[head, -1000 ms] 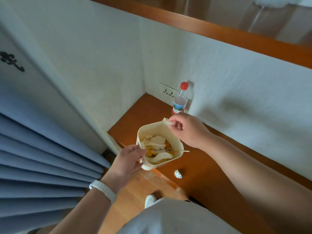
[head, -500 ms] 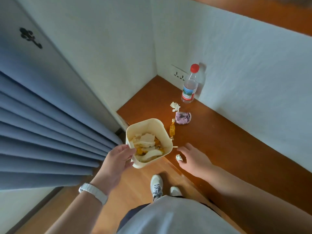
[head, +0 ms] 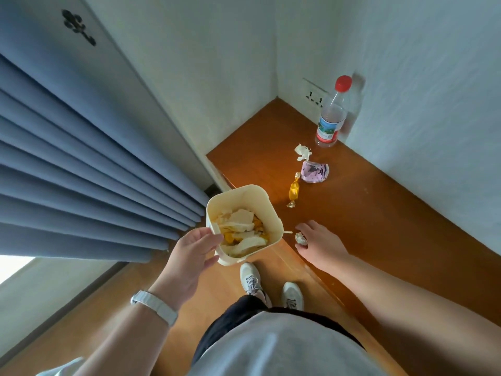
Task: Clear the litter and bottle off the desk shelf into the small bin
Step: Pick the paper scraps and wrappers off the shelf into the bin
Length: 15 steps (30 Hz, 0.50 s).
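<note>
My left hand grips the near rim of a small cream bin, held beside the shelf's front edge and holding white and orange scraps. My right hand rests on the brown desk shelf with its fingers curled around a small crumpled white wrapper. Further back on the shelf lie a yellow candy wrapper, a crushed purple packet and a white paper scrap. A clear bottle with a red cap stands upright against the wall.
White walls close the shelf's back and left corner, with a power socket behind the bottle. Blue curtains hang at the left. My white shoes stand on the wooden floor below the shelf edge. A thin stick lies by the bin.
My right hand left the bin's rim, dropped to the shelf's front edge and closed around the crumpled white wrapper. The view tilted down, uncovering the other litter. The bin stayed in my left hand.
</note>
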### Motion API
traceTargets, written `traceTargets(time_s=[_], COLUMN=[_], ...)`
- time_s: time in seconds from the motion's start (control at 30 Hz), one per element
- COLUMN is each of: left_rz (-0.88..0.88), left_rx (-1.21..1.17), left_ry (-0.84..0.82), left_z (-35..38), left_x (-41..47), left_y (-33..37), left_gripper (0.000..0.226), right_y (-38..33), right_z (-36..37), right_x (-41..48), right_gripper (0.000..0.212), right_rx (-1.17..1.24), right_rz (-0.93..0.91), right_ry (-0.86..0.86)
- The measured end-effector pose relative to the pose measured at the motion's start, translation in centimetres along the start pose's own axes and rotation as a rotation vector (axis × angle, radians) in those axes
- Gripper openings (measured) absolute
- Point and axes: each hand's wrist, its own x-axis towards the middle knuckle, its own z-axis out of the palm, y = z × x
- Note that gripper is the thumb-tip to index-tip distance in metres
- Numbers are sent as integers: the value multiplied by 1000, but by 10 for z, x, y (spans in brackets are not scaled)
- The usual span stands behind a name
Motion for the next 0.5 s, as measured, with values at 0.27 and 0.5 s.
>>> traceTargets(time_s=[0.27,0.5], left_rz=[-6,2], left_rx=[1,63], left_ry=[-54,-163], left_z=[-13,-28], left_x=[21,57], left_y=[11,41], left_gripper=[16,15], right_y=[-4,-18], right_z=[-8,-16], right_x=[7,16], right_gripper=[14,11], right_rx=[-96,-49], right_rz=[69,258], right_ry=[-1,-4])
